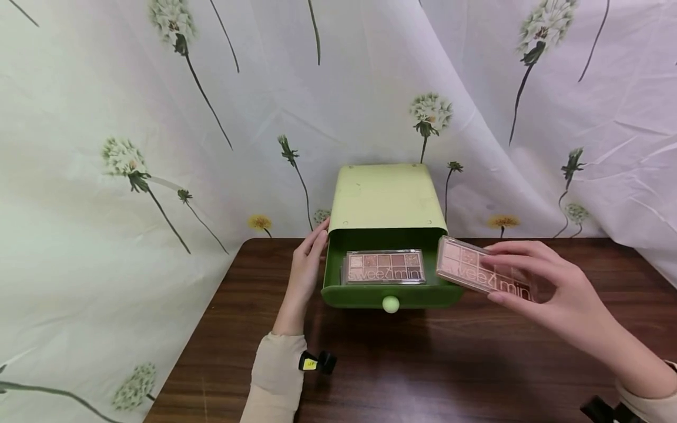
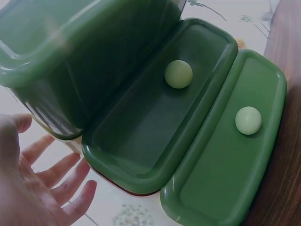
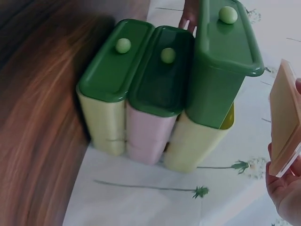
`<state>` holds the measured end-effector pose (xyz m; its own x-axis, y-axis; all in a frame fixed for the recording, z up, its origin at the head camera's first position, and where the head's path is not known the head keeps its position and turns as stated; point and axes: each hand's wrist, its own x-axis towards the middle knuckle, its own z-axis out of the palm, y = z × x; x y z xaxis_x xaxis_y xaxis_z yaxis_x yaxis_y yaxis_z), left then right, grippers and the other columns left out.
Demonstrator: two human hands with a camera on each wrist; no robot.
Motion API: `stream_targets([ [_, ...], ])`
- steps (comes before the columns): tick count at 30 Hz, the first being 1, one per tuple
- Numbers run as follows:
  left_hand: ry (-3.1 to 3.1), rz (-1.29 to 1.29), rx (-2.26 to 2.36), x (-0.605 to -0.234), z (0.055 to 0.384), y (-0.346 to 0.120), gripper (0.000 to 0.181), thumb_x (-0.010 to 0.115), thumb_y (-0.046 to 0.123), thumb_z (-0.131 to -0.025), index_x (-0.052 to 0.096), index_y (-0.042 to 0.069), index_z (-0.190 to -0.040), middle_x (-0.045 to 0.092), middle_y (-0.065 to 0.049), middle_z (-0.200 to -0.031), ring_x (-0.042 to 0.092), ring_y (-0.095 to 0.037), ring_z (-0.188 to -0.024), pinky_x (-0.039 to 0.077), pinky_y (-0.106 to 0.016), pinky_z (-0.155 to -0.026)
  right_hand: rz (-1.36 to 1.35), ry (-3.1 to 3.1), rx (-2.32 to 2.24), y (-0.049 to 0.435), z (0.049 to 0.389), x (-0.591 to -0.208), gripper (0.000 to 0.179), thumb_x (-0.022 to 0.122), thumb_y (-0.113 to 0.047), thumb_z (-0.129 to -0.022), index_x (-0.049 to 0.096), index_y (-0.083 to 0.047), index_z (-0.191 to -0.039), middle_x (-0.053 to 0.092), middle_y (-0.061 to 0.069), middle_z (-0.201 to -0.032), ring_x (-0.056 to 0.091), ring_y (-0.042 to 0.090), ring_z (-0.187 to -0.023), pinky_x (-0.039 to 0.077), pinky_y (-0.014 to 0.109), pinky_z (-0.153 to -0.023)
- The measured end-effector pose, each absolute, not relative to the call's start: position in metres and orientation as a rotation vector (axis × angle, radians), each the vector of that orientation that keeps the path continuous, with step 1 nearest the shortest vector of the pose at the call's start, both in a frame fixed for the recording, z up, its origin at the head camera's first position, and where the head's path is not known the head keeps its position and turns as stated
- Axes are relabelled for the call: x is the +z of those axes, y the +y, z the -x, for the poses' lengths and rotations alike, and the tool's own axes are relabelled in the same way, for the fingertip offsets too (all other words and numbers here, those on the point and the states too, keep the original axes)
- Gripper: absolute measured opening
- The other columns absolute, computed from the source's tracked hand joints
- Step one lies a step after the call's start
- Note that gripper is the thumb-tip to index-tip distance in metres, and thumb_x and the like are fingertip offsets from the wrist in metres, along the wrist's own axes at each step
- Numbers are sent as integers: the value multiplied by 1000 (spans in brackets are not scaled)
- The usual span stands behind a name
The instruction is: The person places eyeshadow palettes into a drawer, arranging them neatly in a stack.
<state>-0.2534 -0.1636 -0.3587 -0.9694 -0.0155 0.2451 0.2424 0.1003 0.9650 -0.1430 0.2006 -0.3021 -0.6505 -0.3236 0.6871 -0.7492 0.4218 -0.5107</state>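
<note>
An eyeshadow palette (image 1: pixel 460 267) with a clear lid and "sweet mint" lettering is pinched in my right hand (image 1: pixel 566 294), thumb below and fingers above. It is tilted, at the right side of the pulled-out top drawer (image 1: pixel 351 297). Inside that green drawer lies another palette (image 1: pixel 385 267), with the edge of something similar showing beneath it. My left hand (image 1: pixel 304 270) is against the left side of the drawer cabinet (image 1: pixel 388 197). In the left wrist view, the fingers (image 2: pixel 63 169) of that hand are spread beside the drawers.
Below the open drawer, the right wrist view shows two closed drawers with round pale knobs, the middle one (image 3: pixel 162 75) in a pink case (image 3: pixel 148 134), the bottom one (image 3: pixel 117 66) in a yellow case. The cabinet stands on a dark wood table (image 1: pixel 370 364) before a flowered cloth (image 1: pixel 338 117).
</note>
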Motion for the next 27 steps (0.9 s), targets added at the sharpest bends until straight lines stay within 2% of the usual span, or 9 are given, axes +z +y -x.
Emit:
stream_targets([
  [5,-2157,212,-1980,-361,251,-161,43,47,37,-106,56,19,-144,51,0,-146,57,-27,-121,47,-45,-90,-941,-2175,1138,187,153,-295,64,85,20,-55,73,-1,-114,62,14,-121,56,15,-113,44,17,-94],
  [15,-2145,230,-1973,-357,254,-161,42,48,38,-105,56,21,-143,52,3,-145,58,-24,-117,48,-36,-85,-995,-2194,1151,161,172,-287,60,88,9,-65,72,-12,-118,62,2,-124,55,12,-114,43,17,-92],
  [22,-2133,199,-1988,-357,255,-161,41,48,36,-106,57,20,-142,52,5,-145,58,-23,-117,48,-36,-85,-1008,-2279,1157,141,182,-286,52,86,-3,-75,70,-19,-122,60,-5,-127,52,9,-118,40,17,-94],
  [25,-2128,188,-1994,-359,253,-161,41,49,37,-105,57,21,-142,52,5,-144,58,-23,-118,48,-35,-85,-1011,-2337,1154,134,188,-287,47,85,-11,-80,70,-22,-123,60,-9,-126,52,9,-116,41,20,-89],
  [27,-2123,183,-1995,-360,252,-160,42,49,37,-105,57,20,-142,52,3,-145,58,-24,-119,48,-34,-85,-1016,-2379,1147,130,192,-290,44,84,-16,-81,70,-23,-123,60,-10,-125,52,9,-109,42,22,-84],
])
